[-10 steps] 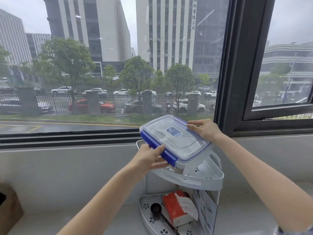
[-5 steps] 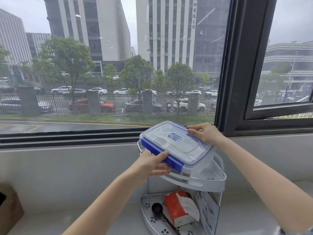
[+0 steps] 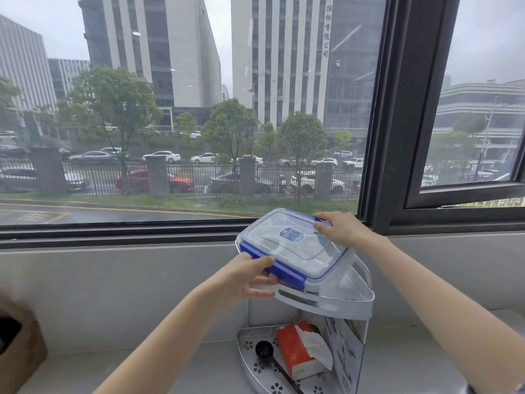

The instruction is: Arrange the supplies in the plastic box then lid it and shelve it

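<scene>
A clear plastic box [image 3: 295, 248] with a blue-trimmed lid and blue clips is closed and tilted, its near end resting in the top tier of a white corner shelf [image 3: 341, 304]. My left hand [image 3: 244, 280] grips the box's near left corner by the blue clip. My right hand [image 3: 338, 227] holds its far right corner. What is inside the box cannot be seen.
The shelf's lower tier [image 3: 250, 354] holds a red tissue pack [image 3: 298, 351] and a black scoop [image 3: 265, 351]. A grey sill runs under a large window [image 3: 181, 109]. A brown cardboard box [image 3: 20, 354] stands at the left edge.
Both hands have lowered the lidded box from above the shelf down onto its top tier.
</scene>
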{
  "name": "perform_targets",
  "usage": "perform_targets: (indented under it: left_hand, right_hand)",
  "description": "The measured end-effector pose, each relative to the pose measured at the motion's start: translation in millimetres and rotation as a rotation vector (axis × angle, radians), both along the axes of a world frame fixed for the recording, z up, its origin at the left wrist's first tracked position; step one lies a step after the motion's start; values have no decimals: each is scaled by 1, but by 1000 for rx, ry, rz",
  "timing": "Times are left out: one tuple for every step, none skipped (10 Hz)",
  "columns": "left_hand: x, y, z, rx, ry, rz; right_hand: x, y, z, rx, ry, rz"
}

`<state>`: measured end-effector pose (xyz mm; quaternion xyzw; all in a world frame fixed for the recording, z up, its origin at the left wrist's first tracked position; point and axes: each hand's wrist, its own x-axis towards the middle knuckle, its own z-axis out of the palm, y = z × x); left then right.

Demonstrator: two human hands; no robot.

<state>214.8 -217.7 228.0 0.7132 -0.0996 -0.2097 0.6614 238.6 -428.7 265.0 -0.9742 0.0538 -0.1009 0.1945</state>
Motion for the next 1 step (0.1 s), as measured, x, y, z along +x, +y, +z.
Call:
perform_targets:
  left_hand:
    - [-7, 4, 5, 29, -26, 5]
  right_hand:
    - [-10, 8, 11, -49, 13, 0]
